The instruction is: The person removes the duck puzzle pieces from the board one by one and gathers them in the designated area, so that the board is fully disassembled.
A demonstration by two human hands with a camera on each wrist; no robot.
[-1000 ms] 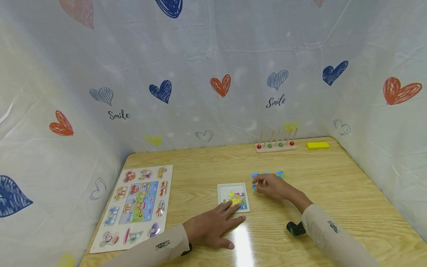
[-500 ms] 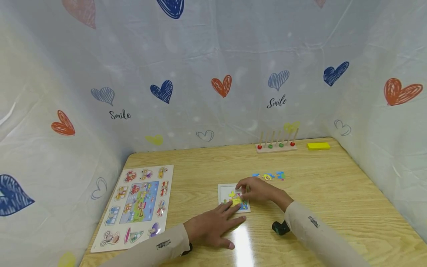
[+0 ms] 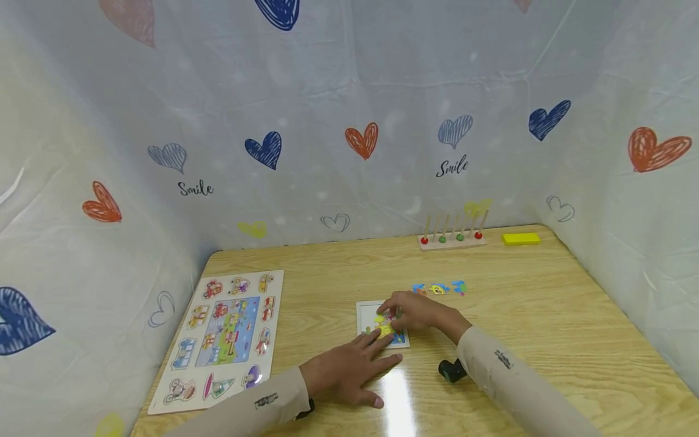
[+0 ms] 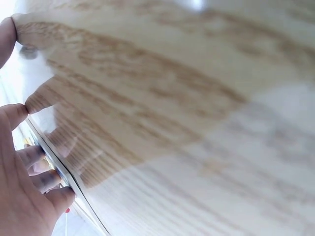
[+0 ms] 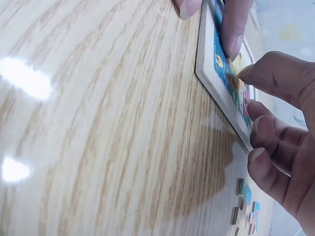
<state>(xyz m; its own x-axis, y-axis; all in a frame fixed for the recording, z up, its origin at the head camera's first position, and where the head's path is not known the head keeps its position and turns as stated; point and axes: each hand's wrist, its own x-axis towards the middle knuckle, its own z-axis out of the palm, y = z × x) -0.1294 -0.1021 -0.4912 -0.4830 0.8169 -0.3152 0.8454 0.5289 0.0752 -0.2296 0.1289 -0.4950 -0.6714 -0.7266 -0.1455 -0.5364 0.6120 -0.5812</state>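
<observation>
A small white-framed jigsaw puzzle board (image 3: 367,311) lies mid-table, partly filled with yellow, pink and blue pieces. My left hand (image 3: 352,371) rests flat from the near side, its straight fingertips on the board's lower pieces. Over the board's right side, my right hand (image 3: 417,312) curls its thumb and fingers on a puzzle piece, which they mostly hide. In the right wrist view the thumb (image 5: 275,73) comes down on the picture beside a left-hand finger. In the left wrist view, left fingers (image 4: 47,181) reach over the board's edge (image 4: 69,177).
Several loose puzzle pieces (image 3: 438,289) lie in a row beyond my right hand. A large picture puzzle board (image 3: 232,331) occupies the left side. At the back stand a peg rack (image 3: 452,243) with red and green beads and a yellow block (image 3: 520,238). A patterned curtain (image 3: 306,206) encloses the table.
My right hand took a puzzle piece from the loose ones on the right and carried it left onto the board, then shifted slightly further left. The left hand stayed in place.
</observation>
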